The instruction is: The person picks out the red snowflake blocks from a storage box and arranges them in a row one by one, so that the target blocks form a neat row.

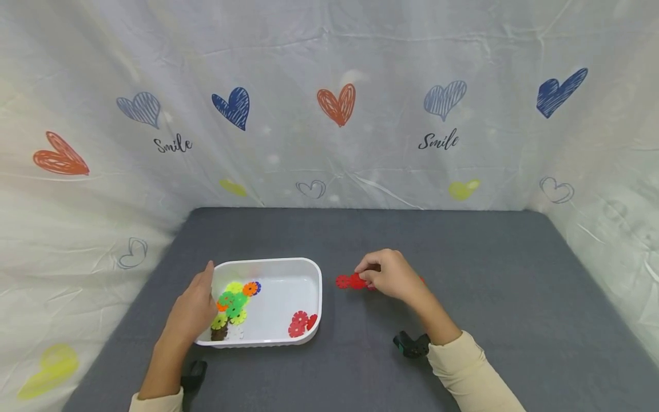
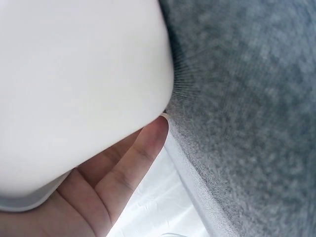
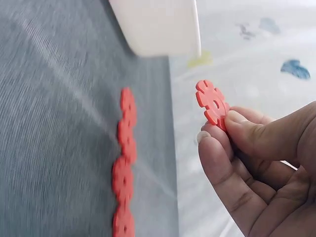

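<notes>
My left hand grips the left side of a white plastic tray, its fingers lying along the outer wall under the rim. The thumb is hidden in the left wrist view. Between thumb and fingers my right hand pinches a red notched snowflake disc, raised over the table. Below it, several red snowflake discs lie end to end in a row, partly covered by that hand in the head view.
Green and yellow discs, with orange, brown and white ones, lie at the tray's left. A few red discs sit in its lower right corner. The grey table meets a white curtain printed with hearts.
</notes>
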Demonstrator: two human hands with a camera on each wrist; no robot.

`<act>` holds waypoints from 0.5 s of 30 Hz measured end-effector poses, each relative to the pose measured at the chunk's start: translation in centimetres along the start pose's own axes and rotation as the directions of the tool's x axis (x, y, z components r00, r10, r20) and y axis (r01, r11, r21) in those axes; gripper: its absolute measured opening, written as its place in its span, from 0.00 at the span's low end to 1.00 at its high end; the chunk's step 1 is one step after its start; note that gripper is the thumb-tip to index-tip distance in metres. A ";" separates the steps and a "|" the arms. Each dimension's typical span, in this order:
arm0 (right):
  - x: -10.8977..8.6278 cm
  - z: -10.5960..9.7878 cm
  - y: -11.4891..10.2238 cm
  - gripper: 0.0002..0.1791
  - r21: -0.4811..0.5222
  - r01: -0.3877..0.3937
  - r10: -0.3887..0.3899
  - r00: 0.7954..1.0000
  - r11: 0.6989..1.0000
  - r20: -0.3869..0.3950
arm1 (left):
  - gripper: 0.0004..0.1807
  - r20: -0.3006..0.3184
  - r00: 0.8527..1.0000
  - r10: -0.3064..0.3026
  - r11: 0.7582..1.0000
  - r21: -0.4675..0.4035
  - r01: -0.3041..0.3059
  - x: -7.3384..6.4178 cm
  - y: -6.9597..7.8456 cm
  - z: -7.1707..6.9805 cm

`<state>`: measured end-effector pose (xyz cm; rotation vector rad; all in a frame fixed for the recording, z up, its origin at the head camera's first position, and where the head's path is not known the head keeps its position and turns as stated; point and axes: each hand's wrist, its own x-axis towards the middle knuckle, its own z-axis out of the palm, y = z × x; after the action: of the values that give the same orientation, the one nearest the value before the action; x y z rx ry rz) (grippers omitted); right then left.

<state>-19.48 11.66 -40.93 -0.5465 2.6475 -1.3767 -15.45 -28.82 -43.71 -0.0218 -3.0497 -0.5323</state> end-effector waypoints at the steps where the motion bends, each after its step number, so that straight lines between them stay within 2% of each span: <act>1: -0.2 -0.3 0.3 0.07 0.006 -0.015 0.015 1.000 1.000 -0.006 | 0.38 0.000 1.000 0.001 1.000 -0.001 -0.001 0.0 0.0 0.0; 8: -1.4 -2.7 2.5 0.09 -0.005 -0.078 0.078 0.996 0.997 -0.048 | 0.37 -0.008 1.000 0.010 1.000 0.008 -0.010 0.1 -0.1 0.0; 15: -2.6 -4.9 4.2 0.08 -0.032 -0.169 0.167 0.985 0.985 -0.051 | 0.38 0.007 1.000 -0.001 1.000 0.001 0.001 0.0 0.0 0.0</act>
<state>-19.48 18.58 -41.64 -0.2885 2.6895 -1.3117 -15.47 -28.86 -43.68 -0.0226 -3.0571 -0.5325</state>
